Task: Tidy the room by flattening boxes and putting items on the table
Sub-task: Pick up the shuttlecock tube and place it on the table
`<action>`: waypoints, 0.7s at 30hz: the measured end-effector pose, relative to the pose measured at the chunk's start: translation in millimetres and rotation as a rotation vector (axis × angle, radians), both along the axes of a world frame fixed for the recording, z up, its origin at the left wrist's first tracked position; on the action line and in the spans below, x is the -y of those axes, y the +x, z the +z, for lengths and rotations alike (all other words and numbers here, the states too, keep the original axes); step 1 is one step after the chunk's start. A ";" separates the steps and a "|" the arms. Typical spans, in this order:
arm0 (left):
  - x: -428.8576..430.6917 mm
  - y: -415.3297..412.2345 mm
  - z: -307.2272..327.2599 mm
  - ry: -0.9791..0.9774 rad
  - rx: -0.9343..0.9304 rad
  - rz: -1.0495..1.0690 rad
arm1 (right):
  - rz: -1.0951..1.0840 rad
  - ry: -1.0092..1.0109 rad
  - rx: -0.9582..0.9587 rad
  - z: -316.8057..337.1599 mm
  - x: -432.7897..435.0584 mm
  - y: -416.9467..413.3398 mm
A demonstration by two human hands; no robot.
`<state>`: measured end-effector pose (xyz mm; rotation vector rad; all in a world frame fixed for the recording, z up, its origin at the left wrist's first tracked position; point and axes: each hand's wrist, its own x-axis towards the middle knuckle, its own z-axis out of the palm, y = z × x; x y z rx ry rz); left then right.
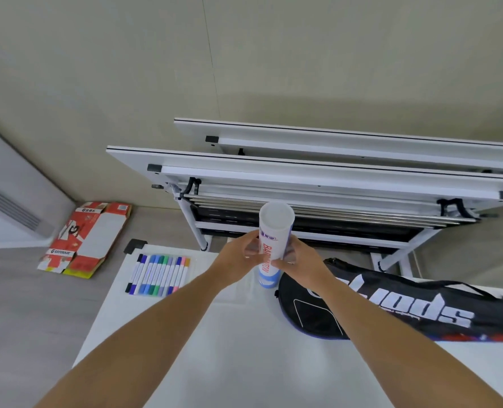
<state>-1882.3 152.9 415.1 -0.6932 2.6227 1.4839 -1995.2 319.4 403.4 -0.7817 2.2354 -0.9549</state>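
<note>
A white badminton shuttlecock tube (274,225) with red and blue print stands upright at the far side of the white table (215,348). My left hand (240,256) grips its left side and my right hand (300,257) grips its right side, both around the tube's middle. The tube's bottom end sits at or just above the tabletop; I cannot tell which. A flattened red and white Gatorade box (85,240) lies on the floor to the left, by the wall.
A set of coloured marker pens (159,273) lies on the table's far left. A black racket bag (391,307) lies across the table's right side, close to the tube. Two folded white tables (332,178) stand against the wall behind.
</note>
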 end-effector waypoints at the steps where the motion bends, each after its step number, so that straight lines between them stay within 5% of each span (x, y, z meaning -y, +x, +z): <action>1: -1.5 0.7 -0.2 -0.012 0.005 -0.015 | -0.009 -0.001 0.008 -0.8 -1.0 1.6; 15: -6.5 10.9 -18.7 -0.145 0.137 -0.037 | -0.033 0.100 -0.038 -1.7 -11.2 18.4; 21: -12.3 37.7 -19.8 -0.152 0.214 0.005 | -0.048 0.306 -0.029 -14.7 -28.1 28.4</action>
